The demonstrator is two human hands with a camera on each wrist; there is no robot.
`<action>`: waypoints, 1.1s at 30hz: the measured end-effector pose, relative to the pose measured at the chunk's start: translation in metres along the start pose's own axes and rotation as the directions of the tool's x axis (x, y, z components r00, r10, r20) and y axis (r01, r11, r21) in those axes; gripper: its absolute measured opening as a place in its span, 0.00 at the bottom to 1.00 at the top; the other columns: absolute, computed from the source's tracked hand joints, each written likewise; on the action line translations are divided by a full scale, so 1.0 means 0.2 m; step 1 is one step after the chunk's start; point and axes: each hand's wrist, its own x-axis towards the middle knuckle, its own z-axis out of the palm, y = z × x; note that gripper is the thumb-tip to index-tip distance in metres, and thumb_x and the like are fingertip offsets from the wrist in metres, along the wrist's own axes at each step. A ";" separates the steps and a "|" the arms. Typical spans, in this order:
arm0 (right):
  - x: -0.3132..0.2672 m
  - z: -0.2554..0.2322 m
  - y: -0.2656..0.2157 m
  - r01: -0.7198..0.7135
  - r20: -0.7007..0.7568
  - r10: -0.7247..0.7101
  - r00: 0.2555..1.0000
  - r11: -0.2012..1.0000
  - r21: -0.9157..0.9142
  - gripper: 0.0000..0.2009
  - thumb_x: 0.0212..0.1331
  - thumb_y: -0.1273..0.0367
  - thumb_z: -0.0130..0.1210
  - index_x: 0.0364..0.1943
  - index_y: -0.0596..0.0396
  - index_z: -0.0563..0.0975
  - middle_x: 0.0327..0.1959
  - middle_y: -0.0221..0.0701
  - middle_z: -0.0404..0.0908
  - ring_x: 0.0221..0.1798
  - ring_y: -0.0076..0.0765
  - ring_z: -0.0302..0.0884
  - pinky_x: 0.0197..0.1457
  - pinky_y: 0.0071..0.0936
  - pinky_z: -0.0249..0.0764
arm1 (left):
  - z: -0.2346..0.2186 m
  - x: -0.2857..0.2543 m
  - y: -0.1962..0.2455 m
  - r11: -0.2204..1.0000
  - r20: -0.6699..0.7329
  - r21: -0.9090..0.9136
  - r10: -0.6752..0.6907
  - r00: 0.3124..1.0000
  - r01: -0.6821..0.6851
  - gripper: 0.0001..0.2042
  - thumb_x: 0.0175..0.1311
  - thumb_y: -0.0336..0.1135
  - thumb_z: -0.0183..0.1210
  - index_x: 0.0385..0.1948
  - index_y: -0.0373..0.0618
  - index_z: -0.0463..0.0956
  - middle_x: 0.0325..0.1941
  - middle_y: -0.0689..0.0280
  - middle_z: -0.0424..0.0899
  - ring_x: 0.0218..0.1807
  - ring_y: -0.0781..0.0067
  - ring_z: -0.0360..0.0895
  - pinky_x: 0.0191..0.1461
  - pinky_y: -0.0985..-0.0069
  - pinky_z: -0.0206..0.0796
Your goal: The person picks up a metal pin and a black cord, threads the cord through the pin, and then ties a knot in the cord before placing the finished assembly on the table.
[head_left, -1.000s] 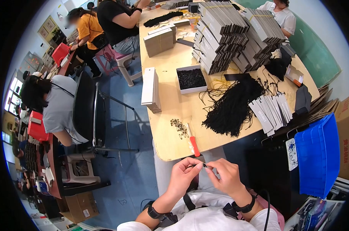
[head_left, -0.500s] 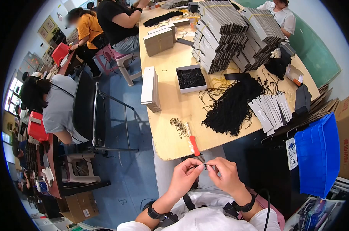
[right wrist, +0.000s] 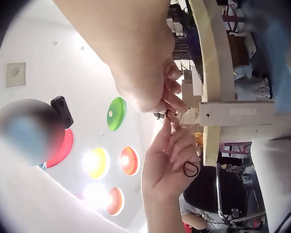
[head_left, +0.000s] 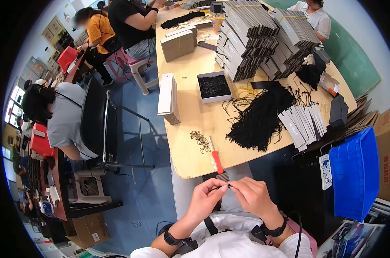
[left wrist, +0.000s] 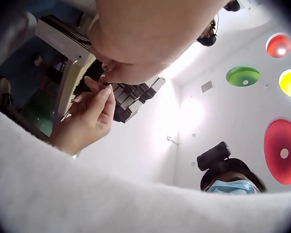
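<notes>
In the head view both hands meet fingertip to fingertip over the lap, just in front of the table edge. My left hand [head_left: 205, 200] pinches a thin black cord, whose loop [right wrist: 185, 169] sticks out past its curled fingers in the right wrist view. My right hand [head_left: 256, 198] pinches the cord's other part [head_left: 229, 185] between thumb and fingers. The small piece between the fingertips is mostly hidden. Nearest to the hands on the table lie a red-handled tool [head_left: 217, 162] and a small heap of brass-coloured pins [head_left: 199, 141].
On the table [head_left: 190, 165] are a black cord pile [head_left: 264, 118], fanned grey tags [head_left: 301, 129], an open box of small black pieces [head_left: 215, 100], a standing tag stack [head_left: 165, 96] and tall tag bundles [head_left: 246, 38]. A blue crate [head_left: 354, 172] stands at right. Other people sit around.
My right hand's fingers have shifted and stretched out further over the cord, so less of the black piece shows between the fingertips. My left hand keeps its pinch almost in place.
</notes>
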 end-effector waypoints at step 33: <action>0.00 -0.05 0.05 0.062 -0.055 -0.059 0.997 0.997 0.042 0.09 0.44 0.79 0.59 0.32 0.58 0.77 0.21 0.31 0.76 0.19 0.33 0.73 0.20 0.26 0.69 | 0.02 -0.01 0.03 0.979 -0.054 0.193 0.085 0.995 -0.073 0.04 0.61 0.29 0.61 0.33 0.38 0.78 0.16 0.84 0.58 0.19 0.95 0.49 0.21 0.88 0.38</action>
